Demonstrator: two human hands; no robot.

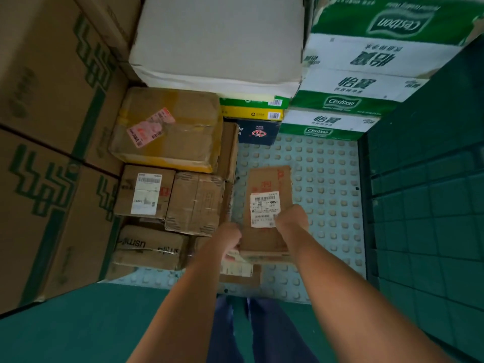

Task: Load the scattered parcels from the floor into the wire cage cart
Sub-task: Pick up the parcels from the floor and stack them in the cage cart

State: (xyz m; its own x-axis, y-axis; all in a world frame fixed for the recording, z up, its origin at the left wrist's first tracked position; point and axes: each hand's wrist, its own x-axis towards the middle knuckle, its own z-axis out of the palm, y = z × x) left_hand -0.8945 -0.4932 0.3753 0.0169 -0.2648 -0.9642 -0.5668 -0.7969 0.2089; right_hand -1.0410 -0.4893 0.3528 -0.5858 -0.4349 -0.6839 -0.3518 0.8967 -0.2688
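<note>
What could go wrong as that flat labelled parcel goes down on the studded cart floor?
Both hands, left hand and right hand, hold only the near end of the flat parcel, so the far end may tip. Another parcel lies beneath the grip and could get pinned. The stacked boxes alongside could be knocked.

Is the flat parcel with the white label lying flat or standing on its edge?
Lying flat: the flat parcel shows its broad labelled face upward, above the studded cart floor, gripped by both hands.
</note>
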